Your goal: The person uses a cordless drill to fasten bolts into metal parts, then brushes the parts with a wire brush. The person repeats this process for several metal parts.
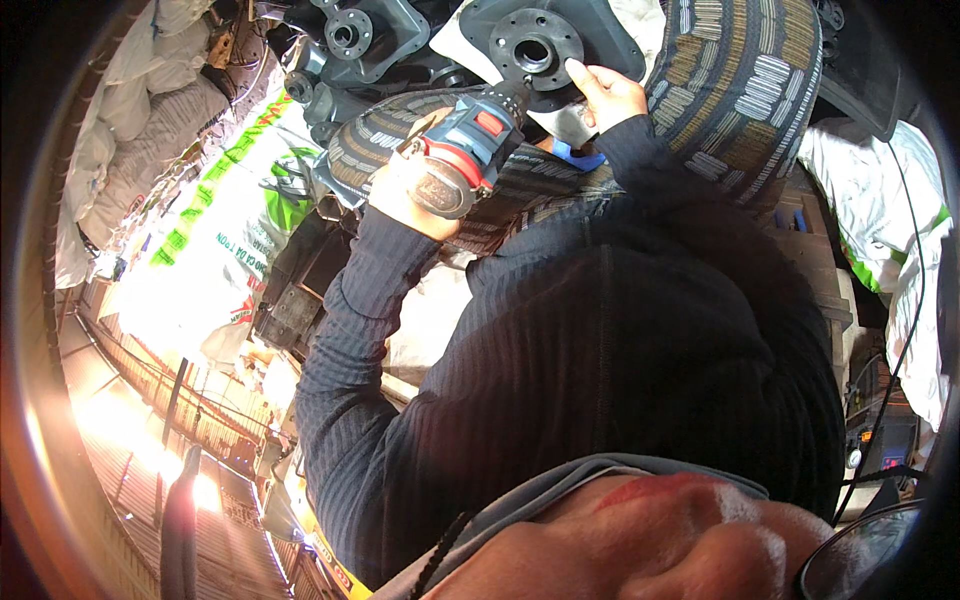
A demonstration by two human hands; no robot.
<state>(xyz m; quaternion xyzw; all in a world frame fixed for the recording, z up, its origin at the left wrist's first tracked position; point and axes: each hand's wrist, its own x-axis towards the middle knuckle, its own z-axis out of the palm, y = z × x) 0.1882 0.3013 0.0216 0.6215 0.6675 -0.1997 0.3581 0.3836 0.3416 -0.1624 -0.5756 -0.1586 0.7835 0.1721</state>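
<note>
In the head view, the left hand [402, 204] is wrapped round a drill [478, 135], its long axis slanting forward-right toward the black flanged part [562, 42], which lies just ahead-left of the nearer right hand [610, 97], whose grip I can't tell.

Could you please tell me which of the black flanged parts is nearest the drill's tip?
The black part at top centre: the drill points right at it, and the right hand is at its edge, while the others lie farther off.
</note>
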